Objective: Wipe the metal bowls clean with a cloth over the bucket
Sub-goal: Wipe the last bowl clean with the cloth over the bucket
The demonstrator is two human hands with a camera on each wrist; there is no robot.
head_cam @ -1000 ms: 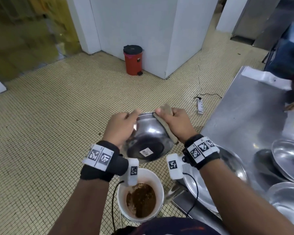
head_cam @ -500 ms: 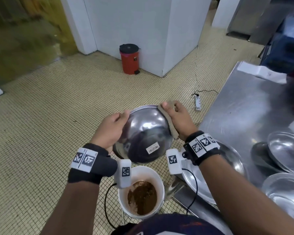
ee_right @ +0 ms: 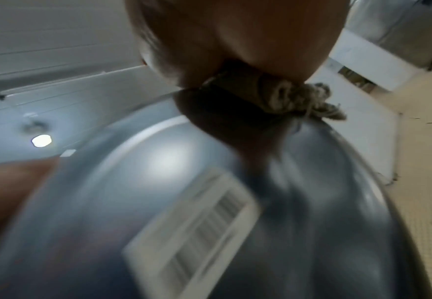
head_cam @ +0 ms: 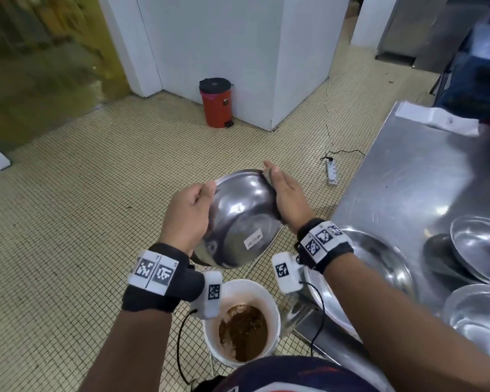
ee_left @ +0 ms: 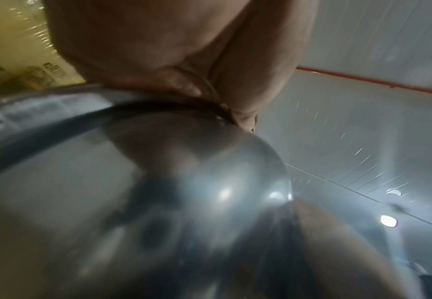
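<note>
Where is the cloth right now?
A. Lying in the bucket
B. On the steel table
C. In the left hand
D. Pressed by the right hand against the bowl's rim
D: the right hand pins the cloth against the rim of the bowl.

L hand (head_cam: 186,219) is curled w/ thumb extended; R hand (head_cam: 287,198) is held edge-on, fingers straight; both forearms are raised fwd.

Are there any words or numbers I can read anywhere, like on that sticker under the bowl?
No words or numbers can be read.
White sticker on the metal bowl: barcode lines and tiny print, too blurred to read.
Wristband tags: black-and-white code squares, no letters.
Small label on the red pedal bin: too small to read.
</note>
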